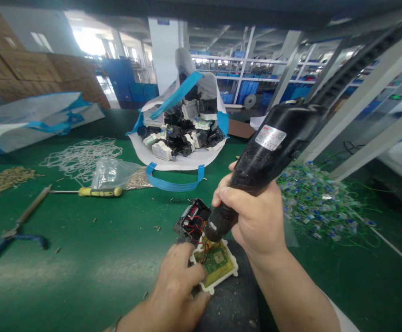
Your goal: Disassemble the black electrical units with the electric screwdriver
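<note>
My right hand [256, 216] is wrapped round a black electric screwdriver [261, 152] with a cable at its top, tilted down to the left. Its nose meets the upper edge of a white plastic housing [233, 263] with a green circuit board [216, 260] inside; the tip itself is hidden. My left hand [176, 281] grips the housing's left side between thumb and fingers. Red and black wires run from the board to an opened black casing [194, 219] just behind. Beneath the housing lies a dark pad [235, 304].
A white bag [214, 159] full of black and white units stands behind. Green-wired parts [325, 203] are heaped right. At left lie a yellow-handled screwdriver [100, 192], pliers [14, 233], white cords [79, 157], a plastic bag of screws [138, 179] and a screw pile [5, 180].
</note>
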Tool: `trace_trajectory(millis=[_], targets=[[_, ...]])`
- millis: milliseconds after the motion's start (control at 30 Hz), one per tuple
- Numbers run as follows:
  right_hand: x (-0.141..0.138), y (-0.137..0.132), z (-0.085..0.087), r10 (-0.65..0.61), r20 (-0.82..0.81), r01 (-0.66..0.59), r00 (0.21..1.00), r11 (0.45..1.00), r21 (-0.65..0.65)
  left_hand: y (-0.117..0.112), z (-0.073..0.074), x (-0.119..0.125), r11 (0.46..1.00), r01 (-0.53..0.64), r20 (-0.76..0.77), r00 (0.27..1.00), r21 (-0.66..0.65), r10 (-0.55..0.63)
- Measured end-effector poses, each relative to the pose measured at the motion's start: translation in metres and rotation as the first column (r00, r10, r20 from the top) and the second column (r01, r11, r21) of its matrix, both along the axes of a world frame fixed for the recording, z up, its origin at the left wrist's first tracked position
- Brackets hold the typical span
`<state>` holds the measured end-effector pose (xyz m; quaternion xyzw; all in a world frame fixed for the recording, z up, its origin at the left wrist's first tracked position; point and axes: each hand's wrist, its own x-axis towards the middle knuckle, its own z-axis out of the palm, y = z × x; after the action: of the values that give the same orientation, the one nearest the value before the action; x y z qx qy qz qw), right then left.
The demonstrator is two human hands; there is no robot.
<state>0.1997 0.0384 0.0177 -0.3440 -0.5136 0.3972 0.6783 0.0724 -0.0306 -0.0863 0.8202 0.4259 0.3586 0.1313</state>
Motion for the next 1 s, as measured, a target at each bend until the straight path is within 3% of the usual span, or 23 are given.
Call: trace_trajectory(millis=[200,533,633,700,767,867,1000], targets=[[-0.002,0.002,-0.003,-0.047,-0.023,0.047,0.999,0.999,-0.011,0.006,0.0,-0.005,0.995,0.043,-0.072,0.996,-0.087,-0.049],[0.032,-0.014,0.04,-0.157,-0.203,0.188,0.966,0.972,0.144,0.012,0.005,-0.012,0.995,0.073,-0.131,0.988,-0.073,-0.082],[0.037,-0.014,0.045,-0.201,-0.23,0.233,0.952,0.965,0.122,0.015,0.004,-0.013,0.986,0.083,-0.053,0.994,-0.144,-0.092],[0.038,-0.015,0.048,-0.226,-0.247,0.256,0.942,0.962,0.096,0.019,0.006,-0.014,0.968,0.098,0.091,0.993,-0.232,-0.079],[0.038,-0.018,0.051,-0.246,-0.254,0.274,0.935,0.958,0.082,0.023,0.009,-0.015,0.923,0.106,0.289,0.957,-0.371,0.006],[0.038,-0.023,0.054,-0.25,-0.268,0.282,0.93,0.956,0.086,0.028,0.011,-0.016,0.781,0.18,0.525,0.824,-0.598,0.212],[0.036,-0.027,0.054,-0.216,-0.255,0.254,0.942,0.959,0.128,0.031,0.008,-0.017,0.593,0.377,0.67,0.618,-0.711,0.412]])
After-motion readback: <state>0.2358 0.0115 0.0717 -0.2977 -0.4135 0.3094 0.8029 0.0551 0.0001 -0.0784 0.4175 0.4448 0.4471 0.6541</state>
